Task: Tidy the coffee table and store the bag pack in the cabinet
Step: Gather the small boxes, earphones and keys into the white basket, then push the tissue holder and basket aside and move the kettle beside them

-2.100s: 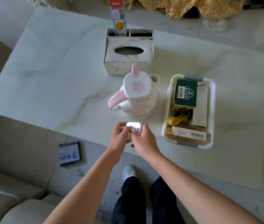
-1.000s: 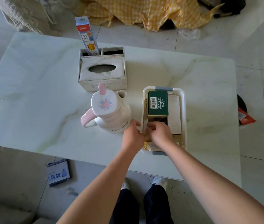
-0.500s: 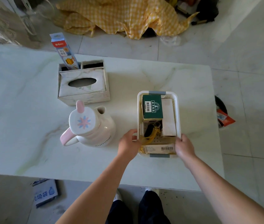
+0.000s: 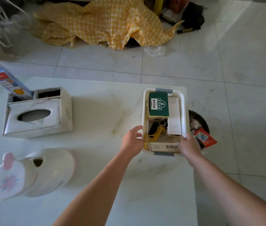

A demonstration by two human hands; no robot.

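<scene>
A white plastic basket (image 4: 183, 111) with grey handles stands at the far right corner of the marble coffee table (image 4: 99, 108). It holds a green box (image 4: 158, 104), a white box (image 4: 174, 118), a black key fob on a yellow strap (image 4: 155, 130) and a barcoded tube (image 4: 165, 146). My left hand (image 4: 133, 141) grips the basket's near left rim. My right hand (image 4: 188, 146) grips its near right corner. No backpack is in sight.
A marble tissue box (image 4: 36, 115) with a slanted carton (image 4: 6, 82) in its rear slot sits at the left. A white and pink kettle (image 4: 31, 173) stands near left. A dark bin (image 4: 197, 126) with wrappers sits beside the table's right edge. Yellow checked cloth (image 4: 106, 22) lies on the floor beyond.
Both hands left a small item by the kettle, reached into the basket, then took its sides. The basket now sits farther right and farther back, at the table's corner.
</scene>
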